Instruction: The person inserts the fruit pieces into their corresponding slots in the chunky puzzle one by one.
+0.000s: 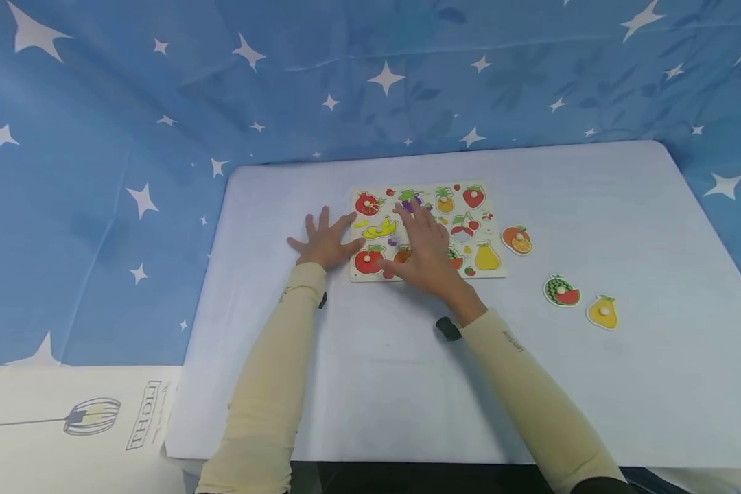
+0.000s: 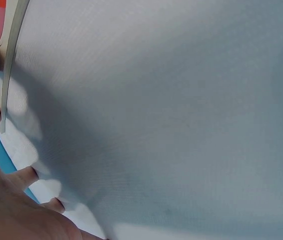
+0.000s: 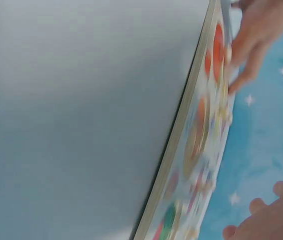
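A wooden fruit puzzle board (image 1: 492,232) lies on the white table, with knobbed fruit pieces in it. My left hand (image 1: 327,243) spreads its fingers at the board's left side; the thumb and index finger touch the edge, as the left wrist view shows too. Over the board's middle, my right hand (image 1: 429,254) reaches in with loosely spread fingers and nothing held. Its fingertips are close to the purple grapes (image 1: 411,204). The hand partly covers the middle and bottom row. In the right wrist view, the board (image 3: 176,130) is seen from its near edge, with its pictures blurred.
Three loose knobbed pieces lie right of the board: an orange (image 1: 517,240), a watermelon (image 1: 562,291) and a pear (image 1: 603,313). A blue star-printed cloth (image 1: 346,55) rises behind the table (image 1: 370,384). A printed cream surface (image 1: 31,453) is at lower left.
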### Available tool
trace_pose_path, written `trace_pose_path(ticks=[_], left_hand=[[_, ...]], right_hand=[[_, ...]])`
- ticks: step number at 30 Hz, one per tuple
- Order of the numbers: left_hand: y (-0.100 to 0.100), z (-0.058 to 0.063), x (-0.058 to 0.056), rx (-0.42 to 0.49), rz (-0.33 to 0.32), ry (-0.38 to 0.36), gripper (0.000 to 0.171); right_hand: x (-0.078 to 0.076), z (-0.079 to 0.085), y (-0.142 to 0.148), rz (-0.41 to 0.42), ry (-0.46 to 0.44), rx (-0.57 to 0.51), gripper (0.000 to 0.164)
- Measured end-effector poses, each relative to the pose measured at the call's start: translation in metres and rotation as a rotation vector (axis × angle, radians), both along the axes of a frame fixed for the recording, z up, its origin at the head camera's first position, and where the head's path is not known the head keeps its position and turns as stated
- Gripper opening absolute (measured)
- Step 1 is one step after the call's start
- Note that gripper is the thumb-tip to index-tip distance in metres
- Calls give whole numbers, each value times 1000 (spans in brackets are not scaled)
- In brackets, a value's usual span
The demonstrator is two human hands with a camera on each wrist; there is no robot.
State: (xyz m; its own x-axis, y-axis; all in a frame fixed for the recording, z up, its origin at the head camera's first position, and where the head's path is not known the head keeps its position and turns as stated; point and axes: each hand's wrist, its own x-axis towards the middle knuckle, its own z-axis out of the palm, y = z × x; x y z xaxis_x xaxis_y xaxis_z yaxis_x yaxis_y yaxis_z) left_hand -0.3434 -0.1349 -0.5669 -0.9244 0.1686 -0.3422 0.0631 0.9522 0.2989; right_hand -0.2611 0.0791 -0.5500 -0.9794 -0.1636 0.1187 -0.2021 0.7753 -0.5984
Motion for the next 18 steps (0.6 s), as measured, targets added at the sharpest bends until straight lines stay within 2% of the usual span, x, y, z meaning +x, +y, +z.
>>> trace_pose_path(ticks=[9, 18], left_hand=[[-4, 7, 5, 23, 13, -4, 73], [0, 3, 2, 35, 9, -5, 73]], right_hand=[[17, 1, 63, -68, -20, 10, 106], [36, 5, 114, -154, -38, -13, 107]])
